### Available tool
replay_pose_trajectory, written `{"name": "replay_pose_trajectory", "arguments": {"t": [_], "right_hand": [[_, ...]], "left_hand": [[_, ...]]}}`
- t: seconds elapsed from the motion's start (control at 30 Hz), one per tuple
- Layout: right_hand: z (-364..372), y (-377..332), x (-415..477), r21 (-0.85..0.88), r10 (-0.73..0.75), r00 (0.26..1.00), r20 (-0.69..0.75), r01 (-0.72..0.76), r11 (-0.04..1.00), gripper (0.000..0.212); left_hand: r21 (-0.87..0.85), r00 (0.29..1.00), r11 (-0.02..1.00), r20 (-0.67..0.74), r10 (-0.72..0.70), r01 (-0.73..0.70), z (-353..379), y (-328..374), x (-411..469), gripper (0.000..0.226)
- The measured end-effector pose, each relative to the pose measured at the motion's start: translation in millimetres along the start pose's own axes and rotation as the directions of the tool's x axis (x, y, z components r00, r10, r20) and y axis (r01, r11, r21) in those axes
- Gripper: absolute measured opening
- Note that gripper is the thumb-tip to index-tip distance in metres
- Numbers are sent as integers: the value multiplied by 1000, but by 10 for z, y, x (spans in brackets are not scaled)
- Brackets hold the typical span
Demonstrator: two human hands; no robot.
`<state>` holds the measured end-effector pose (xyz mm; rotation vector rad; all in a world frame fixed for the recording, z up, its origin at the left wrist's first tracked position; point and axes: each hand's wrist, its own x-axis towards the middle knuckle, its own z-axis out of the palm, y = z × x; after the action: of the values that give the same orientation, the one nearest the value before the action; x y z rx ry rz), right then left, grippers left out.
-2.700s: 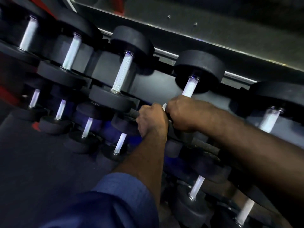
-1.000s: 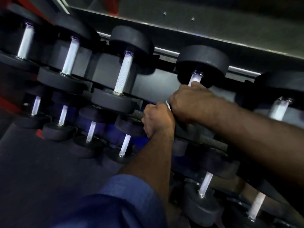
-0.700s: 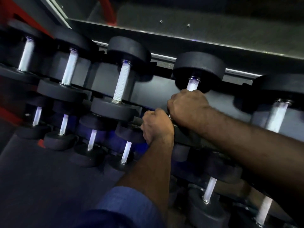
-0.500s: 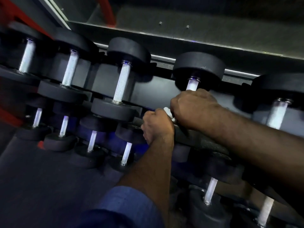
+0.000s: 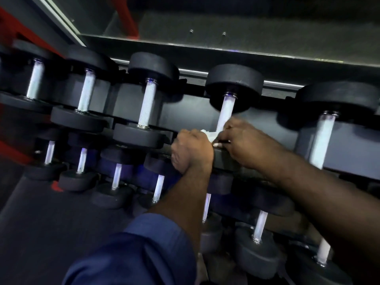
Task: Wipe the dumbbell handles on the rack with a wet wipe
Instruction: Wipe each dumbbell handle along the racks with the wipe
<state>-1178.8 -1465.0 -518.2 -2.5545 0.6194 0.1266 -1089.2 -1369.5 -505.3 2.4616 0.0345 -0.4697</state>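
The black rack [image 5: 193, 114] carries a top row of black dumbbells with white-lit handles. On the fourth one, my right hand [image 5: 246, 140] is curled round the bottom of the handle [image 5: 226, 112], just above the near head, and holds the white wet wipe [image 5: 208, 134] against it. A crumpled end of the wipe sticks out to the left of that hand. Beside it, my left hand [image 5: 191, 151] is a fist gripping the rack's front rail, touching the wipe's end. The upper handle is bare.
More dumbbells lie left [image 5: 147, 105] and right [image 5: 321, 138] on the same tier. A lower tier of smaller dumbbells [image 5: 259, 227] sits beneath my arms. Dark floor matting [image 5: 41, 223] spreads at lower left, and a red frame [image 5: 12, 31] is at upper left.
My right hand slid up the handle, then back down toward the near head, leaving more handle bare. The wipe's end now shows between the hands. My left hand stayed on the rail.
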Motion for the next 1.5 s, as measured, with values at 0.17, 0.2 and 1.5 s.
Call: {"name": "replay_pose_trajectory", "arguments": {"t": [0.17, 0.2, 1.5], "right_hand": [[181, 261, -157, 349, 368, 929, 26, -353, 868, 19], [239, 287, -96, 429, 424, 903, 72, -412, 804, 17], [162, 488, 379, 120, -51, 775, -630, 162, 979, 39]], "left_hand": [[178, 948, 946, 220, 229, -270, 53, 221, -2, 31], [202, 944, 939, 235, 231, -279, 86, 240, -5, 32], [226, 910, 897, 266, 319, -380, 133, 174, 41, 29]]}}
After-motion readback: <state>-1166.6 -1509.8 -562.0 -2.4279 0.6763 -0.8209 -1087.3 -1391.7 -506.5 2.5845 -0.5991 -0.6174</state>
